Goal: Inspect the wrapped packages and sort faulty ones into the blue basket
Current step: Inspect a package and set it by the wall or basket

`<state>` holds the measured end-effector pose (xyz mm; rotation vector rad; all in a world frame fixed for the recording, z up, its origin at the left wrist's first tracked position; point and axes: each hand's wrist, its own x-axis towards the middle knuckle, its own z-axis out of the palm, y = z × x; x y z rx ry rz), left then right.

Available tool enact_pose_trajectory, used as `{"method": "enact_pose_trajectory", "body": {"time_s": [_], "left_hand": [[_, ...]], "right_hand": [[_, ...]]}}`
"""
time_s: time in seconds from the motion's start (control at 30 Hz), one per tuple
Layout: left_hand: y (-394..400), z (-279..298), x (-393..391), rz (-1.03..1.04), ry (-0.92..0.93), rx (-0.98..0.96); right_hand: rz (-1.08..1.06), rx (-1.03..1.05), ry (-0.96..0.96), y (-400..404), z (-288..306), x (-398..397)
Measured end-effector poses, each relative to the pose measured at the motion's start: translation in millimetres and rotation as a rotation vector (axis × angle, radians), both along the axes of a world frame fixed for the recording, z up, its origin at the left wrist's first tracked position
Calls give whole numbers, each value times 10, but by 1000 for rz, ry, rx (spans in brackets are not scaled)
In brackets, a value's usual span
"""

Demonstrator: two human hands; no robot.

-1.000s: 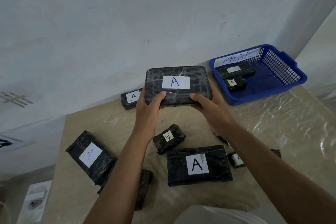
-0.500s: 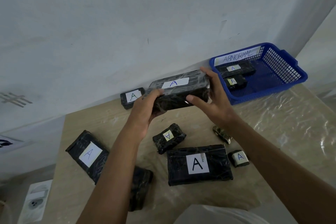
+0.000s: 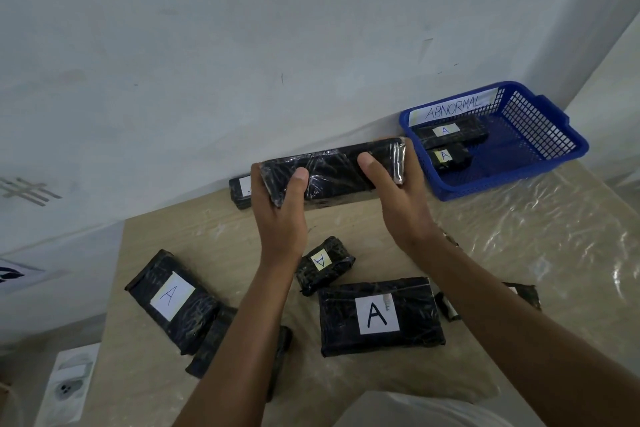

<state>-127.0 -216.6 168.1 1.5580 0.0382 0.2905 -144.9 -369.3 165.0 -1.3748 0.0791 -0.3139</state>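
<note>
Pale scuffed wall point(image 3: 242, 45); beige table point(image 3: 519, 253) under clear plastic film.

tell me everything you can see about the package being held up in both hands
The held package is a long, flat, rectangular block wrapped in black material under glossy, crinkled clear film. It is lifted above the table, tilted so a dark unlabelled face is toward the camera; no label shows on it. The left hand grips its left end and the right hand its right end, thumbs on the near face, fingers behind. It sits just left of the blue basket, not touching it.
</note>
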Motion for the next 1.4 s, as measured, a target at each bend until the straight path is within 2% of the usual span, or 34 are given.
{"method": "enact_pose_trajectory", "body": {"time_s": [0.1,0.3,0.4,0.6,0.9,1.03,1.2,1.4], "left_hand": [[-22,14,35,-37,23,-29],[-30,48,90,-19,-2,-9],[-32,32,106,-27,11,28],[-4,-28,68,-137,-9,135],[41,-17,123,-146,99,70],[67,-25,107,-216,138,106],[51,-11,100,-171,173,28],[41,46,167,-138,268,-10]], "right_hand": [[-57,3,20,20,38,10],[-17,-19,69,5,74,10],[46,-47,95,-32,55,-29],[25,14,128,-49,80,-11],[-16,-84,110,17,73,-45],[-47,-29,106,-5,84,-14],[10,-10,143,-29,30,-18],[83,-63,57,-119,-53,-109]]}}
